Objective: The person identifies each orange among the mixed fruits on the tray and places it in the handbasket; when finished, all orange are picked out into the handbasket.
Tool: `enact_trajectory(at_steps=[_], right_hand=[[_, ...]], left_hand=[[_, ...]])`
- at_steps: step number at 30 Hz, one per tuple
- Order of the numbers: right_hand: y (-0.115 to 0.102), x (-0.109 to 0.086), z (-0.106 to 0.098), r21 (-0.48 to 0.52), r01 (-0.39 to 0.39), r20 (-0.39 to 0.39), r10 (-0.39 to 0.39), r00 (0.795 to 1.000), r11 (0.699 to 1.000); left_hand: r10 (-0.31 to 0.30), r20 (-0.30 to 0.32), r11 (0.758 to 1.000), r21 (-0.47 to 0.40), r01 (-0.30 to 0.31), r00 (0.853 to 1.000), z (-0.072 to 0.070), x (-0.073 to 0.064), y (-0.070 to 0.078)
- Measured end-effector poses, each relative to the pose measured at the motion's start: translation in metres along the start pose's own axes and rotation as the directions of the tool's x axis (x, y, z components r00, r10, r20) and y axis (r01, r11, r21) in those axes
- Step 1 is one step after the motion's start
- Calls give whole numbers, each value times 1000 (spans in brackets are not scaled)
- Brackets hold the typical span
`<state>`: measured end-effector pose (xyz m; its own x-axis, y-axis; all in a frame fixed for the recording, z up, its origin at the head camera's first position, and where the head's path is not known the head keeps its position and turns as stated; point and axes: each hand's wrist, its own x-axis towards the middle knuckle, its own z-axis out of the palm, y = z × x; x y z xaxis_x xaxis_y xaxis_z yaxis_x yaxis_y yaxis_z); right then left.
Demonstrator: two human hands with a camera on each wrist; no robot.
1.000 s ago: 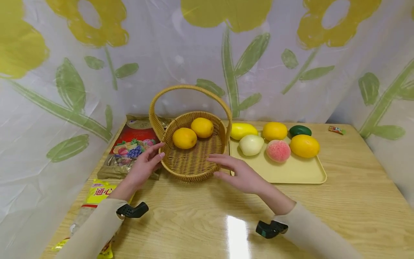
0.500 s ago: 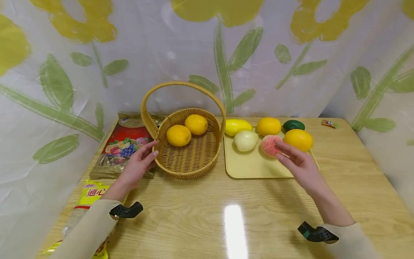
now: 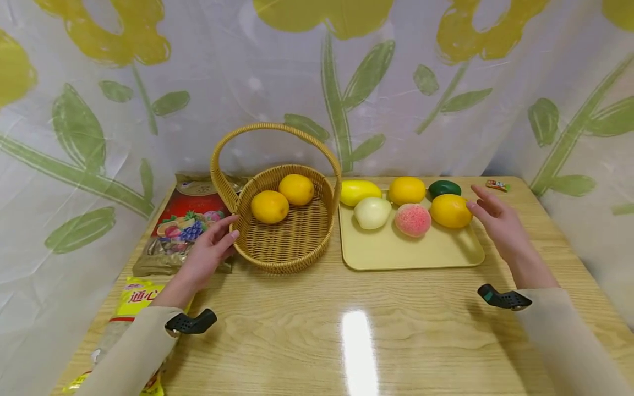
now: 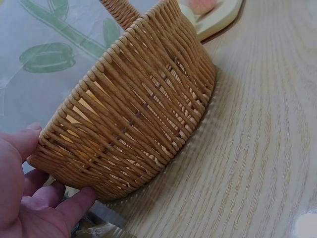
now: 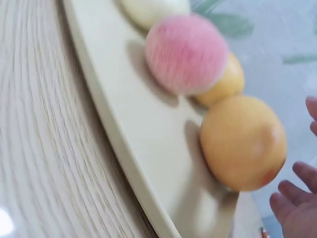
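My left hand [image 3: 207, 254] rests with thumb and fingertips against the left side of a wicker basket [image 3: 282, 266]; in the left wrist view the thumb is at the basket's rim and the fingers lie along its outer wall. Two yellow-orange fruits [image 3: 269, 207] lie in the basket. My right hand [image 3: 507, 231] has its fingers spread and holds nothing. Its fingertips are right beside a mango-like orange fruit [image 3: 451, 211] on the right of the cream tray [image 3: 396, 259]. In the right wrist view this fruit [image 5: 242, 144] shows a reddish end.
The tray also bears a pink peach [image 3: 413, 220], a pale green fruit [image 3: 372, 213], a long yellow fruit [image 3: 360, 192], another orange fruit [image 3: 407, 191] and a dark green one [image 3: 444, 188]. Printed bags [image 3: 141, 297] lie left; a small wrapper [image 3: 497, 185] lies back right.
My right hand has moved from the basket's right side, across the tray past the peach, to the orange fruit at the right. The left hand has stayed at the basket.
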<state>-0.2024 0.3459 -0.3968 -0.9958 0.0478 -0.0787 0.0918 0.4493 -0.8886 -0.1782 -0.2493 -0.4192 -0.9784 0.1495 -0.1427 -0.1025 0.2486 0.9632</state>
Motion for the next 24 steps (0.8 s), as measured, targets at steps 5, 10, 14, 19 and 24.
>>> enact_trajectory(at_steps=[5, 10, 14, 19, 24], right_hand=[[6, 14, -1, -49, 2, 90, 3, 996, 999], [11, 22, 2, -77, 22, 138, -11, 990, 997], [13, 23, 5, -108, 25, 142, -10, 990, 994], [13, 21, 5, -136, 47, 138, -28, 990, 990], [11, 18, 5, -162, 53, 127, -32, 991, 985]], left_hand=[[-2, 1, 1000, -2, 2, 1000, -1, 1, 0], [-4, -1, 1000, 1, 4, 1000, -1, 1, 0], [1, 0, 1000, -5, -1, 1000, -1, 1, -1], [-12, -2, 1000, -2, 12, 1000, -1, 0, 0], [-10, -3, 1000, 2, 10, 1000, -1, 0, 0]])
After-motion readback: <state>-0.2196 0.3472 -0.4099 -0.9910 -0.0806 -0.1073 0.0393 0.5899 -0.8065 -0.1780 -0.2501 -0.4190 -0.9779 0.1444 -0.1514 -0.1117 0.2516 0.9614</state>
